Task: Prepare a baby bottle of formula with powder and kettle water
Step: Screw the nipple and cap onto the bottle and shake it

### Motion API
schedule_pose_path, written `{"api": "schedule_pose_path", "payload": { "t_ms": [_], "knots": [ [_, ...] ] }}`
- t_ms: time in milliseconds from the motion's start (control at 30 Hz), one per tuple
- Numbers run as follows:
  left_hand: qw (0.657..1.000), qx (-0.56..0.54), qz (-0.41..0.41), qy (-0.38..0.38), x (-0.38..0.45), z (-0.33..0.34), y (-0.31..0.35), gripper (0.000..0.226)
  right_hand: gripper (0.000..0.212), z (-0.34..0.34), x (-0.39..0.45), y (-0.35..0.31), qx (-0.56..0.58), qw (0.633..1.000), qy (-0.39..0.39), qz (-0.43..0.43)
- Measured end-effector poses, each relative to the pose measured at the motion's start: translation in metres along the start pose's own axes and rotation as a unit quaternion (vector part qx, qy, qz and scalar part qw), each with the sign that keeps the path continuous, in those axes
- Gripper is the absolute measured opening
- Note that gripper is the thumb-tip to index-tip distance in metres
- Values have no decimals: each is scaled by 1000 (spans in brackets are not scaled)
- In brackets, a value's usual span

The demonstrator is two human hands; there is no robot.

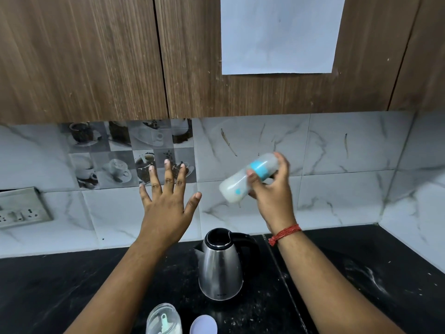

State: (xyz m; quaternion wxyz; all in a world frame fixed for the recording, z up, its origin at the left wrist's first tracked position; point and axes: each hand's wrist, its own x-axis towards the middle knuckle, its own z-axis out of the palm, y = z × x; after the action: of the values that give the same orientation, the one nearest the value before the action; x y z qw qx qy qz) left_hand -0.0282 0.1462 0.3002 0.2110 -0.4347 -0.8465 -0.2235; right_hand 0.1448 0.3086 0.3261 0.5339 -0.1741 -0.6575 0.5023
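Observation:
My right hand (273,189) grips a capped baby bottle (237,186) with a blue collar, held high and tilted almost on its side, its base pointing down-left; whitish liquid shows inside and the bottle is motion-blurred. My left hand (166,201) is raised beside it with fingers spread, holding nothing. Below, on the black counter (72,285), stands a steel electric kettle (220,268) with its lid off. At the bottom edge sits an open clear jar of white powder (163,320) with a pale green scoop inside, and a round pale lid (203,325) lies next to it.
Wooden wall cabinets (96,56) hang overhead, one with a white sheet of paper (279,34) on its door. A marble-tiled backsplash runs behind, with a socket panel (21,209) at far left. The counter meets a side wall at right.

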Motion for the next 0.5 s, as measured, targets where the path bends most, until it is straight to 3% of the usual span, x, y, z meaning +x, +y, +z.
{"api": "schedule_pose_path", "payload": {
  "t_ms": [67, 133, 267, 367, 500],
  "knots": [
    [1000, 5, 4, 1, 0, 1, 1, 74, 69, -2, 2, -2, 26, 1000, -3, 18],
    [1000, 10, 9, 2, -1, 1, 0, 74, 70, 0, 0, -1, -34, 994, -98, 24],
    [1000, 1, 4, 3, 0, 1, 0, 74, 70, -1, 1, -1, 23, 999, -12, 18],
    [1000, 11, 10, 2, -3, 1, 1, 75, 68, 2, -1, -3, -52, 992, -113, 18],
    [1000, 6, 6, 5, -2, -1, 1, 75, 66, 0, 3, -4, 15, 1000, 16, -12]
  ]
}}
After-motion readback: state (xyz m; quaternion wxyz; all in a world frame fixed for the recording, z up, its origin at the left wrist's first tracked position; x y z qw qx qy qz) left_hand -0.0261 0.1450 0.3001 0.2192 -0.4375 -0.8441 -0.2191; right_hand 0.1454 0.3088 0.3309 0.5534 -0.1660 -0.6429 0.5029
